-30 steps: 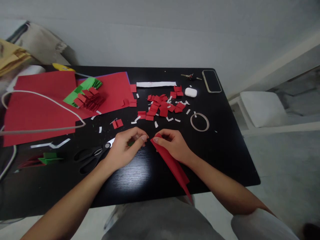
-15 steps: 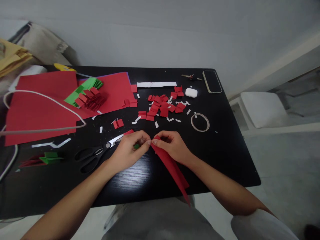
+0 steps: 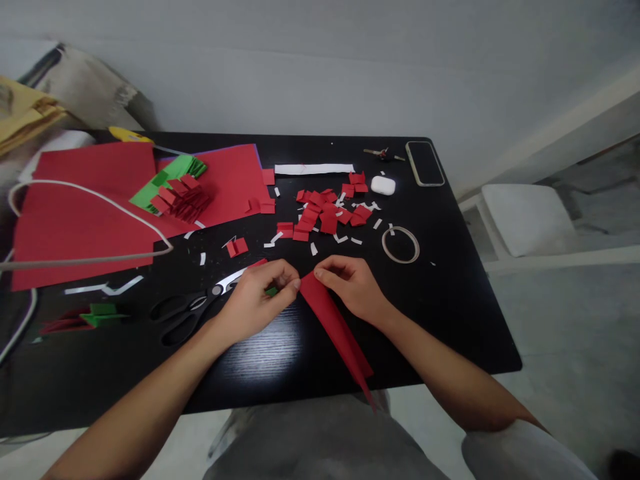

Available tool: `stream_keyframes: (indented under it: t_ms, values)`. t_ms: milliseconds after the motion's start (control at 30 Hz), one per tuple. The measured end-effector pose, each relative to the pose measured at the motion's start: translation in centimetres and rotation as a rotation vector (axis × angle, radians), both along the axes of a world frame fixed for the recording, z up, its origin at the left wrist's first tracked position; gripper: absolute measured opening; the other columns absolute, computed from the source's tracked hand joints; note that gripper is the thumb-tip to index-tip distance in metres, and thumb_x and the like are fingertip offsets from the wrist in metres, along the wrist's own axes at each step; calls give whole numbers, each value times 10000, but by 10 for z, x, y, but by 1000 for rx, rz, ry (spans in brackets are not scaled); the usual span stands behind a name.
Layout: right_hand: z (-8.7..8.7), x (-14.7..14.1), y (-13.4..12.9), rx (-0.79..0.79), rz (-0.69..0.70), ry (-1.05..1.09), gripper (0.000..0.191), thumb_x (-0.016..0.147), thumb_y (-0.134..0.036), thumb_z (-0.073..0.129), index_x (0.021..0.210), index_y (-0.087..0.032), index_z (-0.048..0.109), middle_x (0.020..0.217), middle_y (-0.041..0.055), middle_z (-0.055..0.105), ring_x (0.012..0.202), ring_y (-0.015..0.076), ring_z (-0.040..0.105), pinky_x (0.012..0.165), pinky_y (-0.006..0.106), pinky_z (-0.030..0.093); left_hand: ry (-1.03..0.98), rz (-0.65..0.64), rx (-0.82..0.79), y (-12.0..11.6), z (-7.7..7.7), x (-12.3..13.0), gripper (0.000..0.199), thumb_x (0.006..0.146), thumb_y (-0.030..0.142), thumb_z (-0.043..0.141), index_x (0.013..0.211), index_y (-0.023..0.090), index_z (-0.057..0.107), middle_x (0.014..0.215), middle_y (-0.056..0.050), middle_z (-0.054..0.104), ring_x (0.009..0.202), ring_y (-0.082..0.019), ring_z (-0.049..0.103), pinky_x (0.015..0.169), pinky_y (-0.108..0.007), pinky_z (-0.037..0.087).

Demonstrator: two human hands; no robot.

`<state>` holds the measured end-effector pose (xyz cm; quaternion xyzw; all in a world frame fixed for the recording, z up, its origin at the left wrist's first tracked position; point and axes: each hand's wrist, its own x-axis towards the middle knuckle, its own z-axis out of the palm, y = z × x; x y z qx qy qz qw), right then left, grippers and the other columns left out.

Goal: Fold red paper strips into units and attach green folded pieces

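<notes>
left hand (image 3: pixel 260 292): pinches red paper (image 3: pixel 330 317) corner
right hand (image 3: pixel 353 285): pinches same end, likely spreading it flat
scissors (image 3: pixel 217 291): near left, likely for reach

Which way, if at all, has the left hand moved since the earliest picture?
Yes: the left hand has moved slightly right, away from the pivot of the resting scissors, leaving more blade showing.

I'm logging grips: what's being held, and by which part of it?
The left hand and right hand pinch the long red paper by its far end; neither touches its near end.
</notes>
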<state>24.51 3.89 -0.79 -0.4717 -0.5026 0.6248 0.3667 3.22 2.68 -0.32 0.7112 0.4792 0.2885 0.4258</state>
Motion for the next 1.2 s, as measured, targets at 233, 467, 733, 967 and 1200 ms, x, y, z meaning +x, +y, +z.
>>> stream_keyframes:
  t_ms: [233,467,733,967,1200]
  values:
    - [3,1,-1,-37,22,-4,185,852,-366,729,804,-188,755,766,5,726,721,147,638,708,286,514,1,5,17,0,1,1,188,962,275,575,810,178,627,676,32,570,614,-108,528,589,-223,414]
    - [1,2,-1,-22,34,-13,200,831,-399,788,820,-200,777,800,17,756,741,159,666,720,297,534,15,-23,2,1,-1,-3,213,988,315,574,841,178,643,691,26,580,631,-114,531,587,-222,408]
    - [0,1,-1,-70,32,11,205,836,-401,775,837,-196,775,811,16,753,759,159,667,745,299,537,6,-16,-19,3,-1,-4,240,1003,350,569,861,176,652,690,19,570,635,-120,531,566,-215,395]
    - [1,4,0,-189,24,55,195,795,-368,786,764,-179,748,737,-7,699,699,130,609,703,274,495,-5,8,-10,3,-1,-5,250,1003,363,578,862,175,662,689,14,567,640,-122,521,554,-220,378]
    - [0,4,0,-77,35,-19,186,826,-363,763,774,-186,740,755,-5,704,696,132,595,693,281,477,-21,9,-52,4,-1,-7,258,1000,369,578,848,176,657,673,14,564,614,-122,521,522,-214,369]
